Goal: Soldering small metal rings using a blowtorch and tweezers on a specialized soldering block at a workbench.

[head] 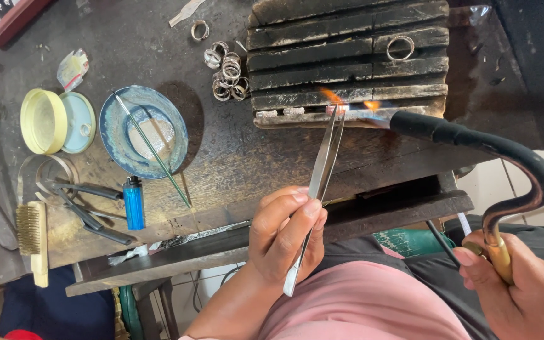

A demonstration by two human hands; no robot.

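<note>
While the left hand (284,236) pinches the long steel tweezers (320,182) and the right hand (524,289) grips the black curved torch (492,148), heat is best kept on the small silver pieces (297,112) at the charred block's (347,38) front edge.

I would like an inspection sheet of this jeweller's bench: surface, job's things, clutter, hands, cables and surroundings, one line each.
Surface: dark, worn wooden bench, scorched and stained.
Job's things: steel tweezers pointing at small metal pieces on a charred block; torch with a flame at the block's front edge; one ring lies on the block.
Clutter: pile of rings, blue dish with a thin rod across it, yellow lid, blue lighter, pliers, wire brush.
Hands: left hand grips the tweezers; right hand grips the torch's brass end.
Cables: nothing seen.
Surroundings: pink clothing on the lap, red tray at the corner.
</note>
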